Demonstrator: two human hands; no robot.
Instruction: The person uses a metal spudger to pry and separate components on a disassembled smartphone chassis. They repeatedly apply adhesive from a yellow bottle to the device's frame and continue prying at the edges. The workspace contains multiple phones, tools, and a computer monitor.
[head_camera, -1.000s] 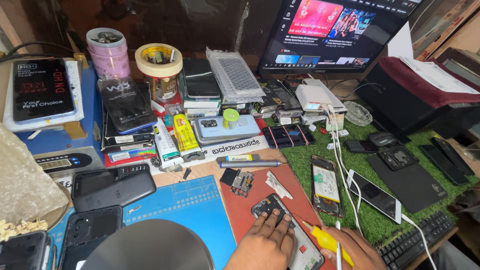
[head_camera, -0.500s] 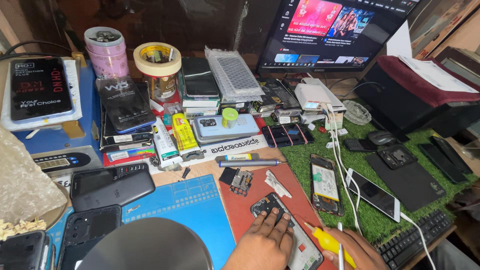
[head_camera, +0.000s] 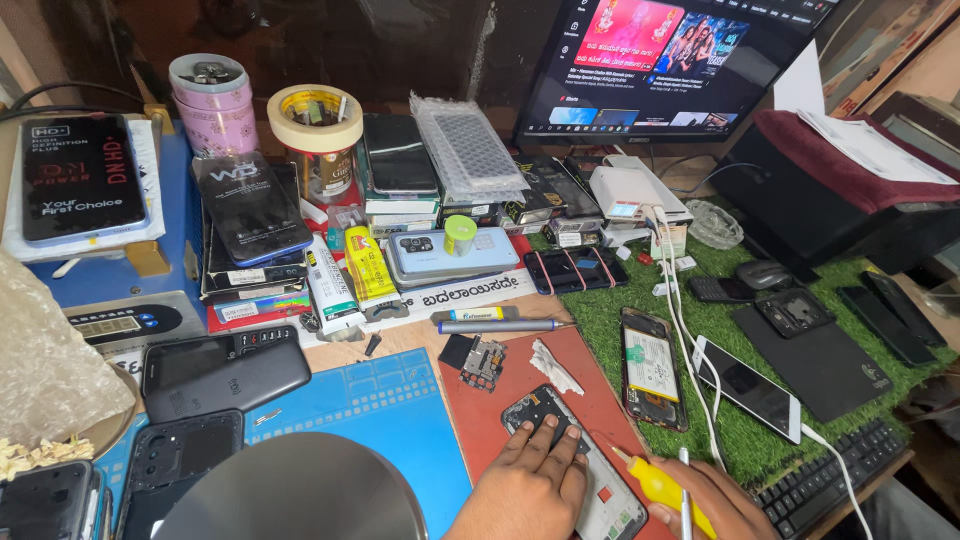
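Opened phone (head_camera: 575, 455) laid flat on red mat (head_camera: 520, 395), back cover removed, internals exposed. Left hand (head_camera: 525, 490) pressed flat on phone, fingers (head_camera: 545, 440) extended over upper end; nothing gripped. Right hand (head_camera: 715, 500) closed around yellow-handled screwdriver (head_camera: 655, 485), tip directed at phone. Loose circuit board (head_camera: 482, 362) placed on mat above phone. Glass jar (head_camera: 322, 170) ringed by masking tape roll (head_camera: 315, 115); contents not discernible. Pink cylindrical tub (head_camera: 212, 105) positioned at rear left, dark small parts seen inside.

The workbench (head_camera: 420, 335) carries a red mat (head_camera: 500, 410) under the left hand (head_camera: 525, 490), a blue mat (head_camera: 390, 410) just left of it, green turf (head_camera: 770, 440) to its right.
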